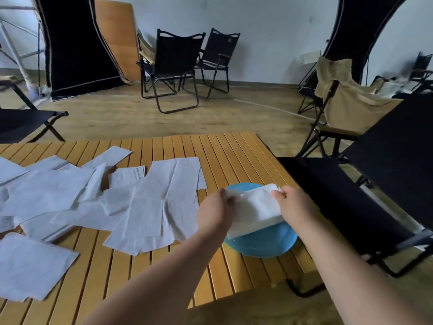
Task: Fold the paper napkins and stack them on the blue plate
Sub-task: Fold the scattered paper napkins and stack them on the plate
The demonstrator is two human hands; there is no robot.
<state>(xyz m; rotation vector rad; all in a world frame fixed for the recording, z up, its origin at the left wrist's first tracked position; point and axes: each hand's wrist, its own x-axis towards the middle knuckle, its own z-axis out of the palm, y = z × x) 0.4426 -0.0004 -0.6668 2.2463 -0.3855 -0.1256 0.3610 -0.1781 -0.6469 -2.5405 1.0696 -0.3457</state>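
Observation:
A blue plate (264, 245) sits near the right edge of the wooden slatted table (234, 156). Over it lies a folded white napkin (255, 207), resting on a stack of folded napkins on the plate. My left hand (215, 212) pinches the napkin's left end and my right hand (295, 205) pinches its right end. Several unfolded white napkins (145, 202) lie spread over the left and middle of the table, overlapping one another.
A black folding chair (365, 202) stands close against the table's right edge. More folding chairs (173, 66) stand on the wood floor behind, and a beige one (346, 104) at the right. One loose napkin (30, 270) lies at the front left.

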